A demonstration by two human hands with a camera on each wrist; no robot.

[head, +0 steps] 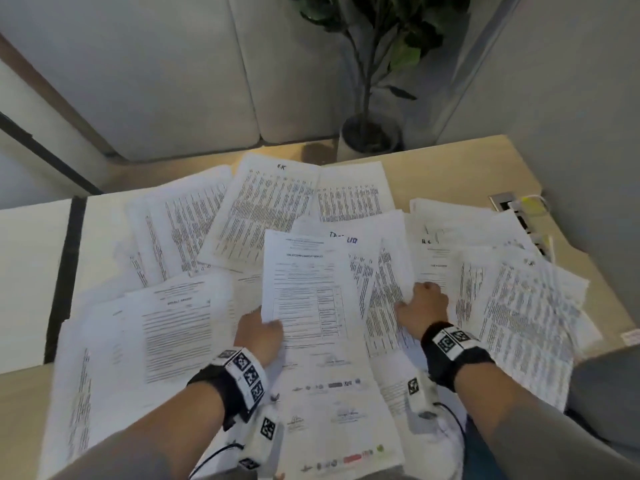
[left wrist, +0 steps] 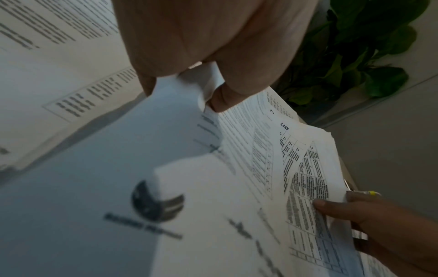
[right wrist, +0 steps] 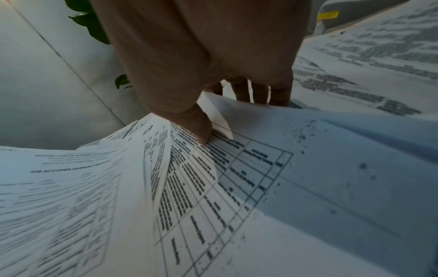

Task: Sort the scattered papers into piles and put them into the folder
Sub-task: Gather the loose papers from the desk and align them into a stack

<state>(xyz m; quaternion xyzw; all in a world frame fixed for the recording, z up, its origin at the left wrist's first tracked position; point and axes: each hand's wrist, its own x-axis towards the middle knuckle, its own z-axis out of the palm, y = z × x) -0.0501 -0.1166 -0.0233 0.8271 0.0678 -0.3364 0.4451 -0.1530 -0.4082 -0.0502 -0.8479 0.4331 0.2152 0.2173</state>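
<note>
Many printed white papers [head: 221, 216] lie scattered and overlapping across the wooden desk [head: 450, 161]. My left hand [head: 258, 336] pinches the lower left edge of a form sheet [head: 308, 289] and holds it lifted above the pile; the left wrist view shows thumb and fingers [left wrist: 225, 99] clamped on that sheet [left wrist: 249, 142]. My right hand [head: 420, 306] grips a sheet with a printed table [head: 388, 292], thumb on top and fingers curled under, as the right wrist view shows on that table sheet [right wrist: 213, 178]. No folder is visible.
A potted plant [head: 372, 133] stands beyond the desk's far edge, beside a grey sofa [head: 173, 81]. A socket strip with a yellow-tagged cable [head: 526, 204] sits at the desk's right side. A dark strip [head: 65, 271] runs along the left part of the desk.
</note>
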